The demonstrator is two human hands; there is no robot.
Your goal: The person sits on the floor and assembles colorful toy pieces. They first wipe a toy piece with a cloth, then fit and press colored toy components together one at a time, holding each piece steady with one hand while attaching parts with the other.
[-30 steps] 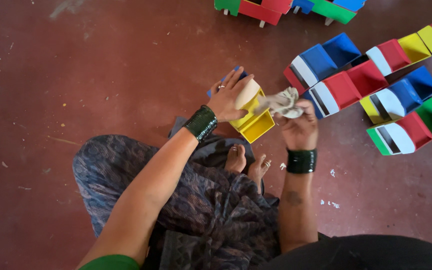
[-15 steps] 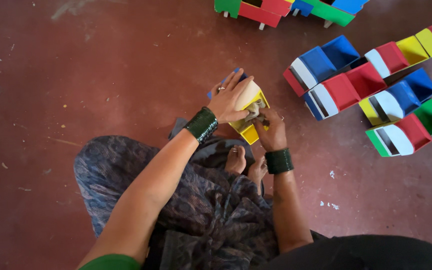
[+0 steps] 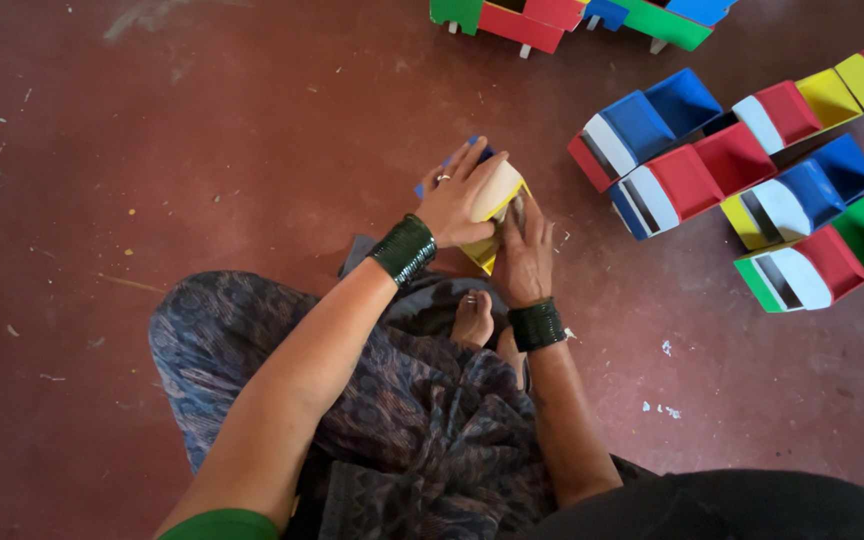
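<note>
I sit on the dark red floor [image 3: 202, 130] with my patterned skirt [image 3: 392, 420] spread over my legs, and the small yellow wooden toy truck with a pale unpainted top [image 3: 494, 195] sits on the floor just beyond my bare toes [image 3: 472, 318]. Its long axis runs on a slant, from near left to far right, but I cannot tell which end is the front, since my hands cover most of it. My left hand [image 3: 462, 195] lies over the far left side of it, fingers curled loosely around the pale top, a ring on one finger and a stack of dark green bangles [image 3: 407, 248] at the wrist. My right hand [image 3: 524, 255] presses flat against the near right side, fingers stretched out and close together; whether it grips anything I cannot tell. A bit of blue shows from under my left fingertips. Well apart to the right lies a cluster of painted toy trucks in blue, red, yellow and green [image 3: 752, 180], and more of them sit at the far edge [image 3: 572, 15].
</note>
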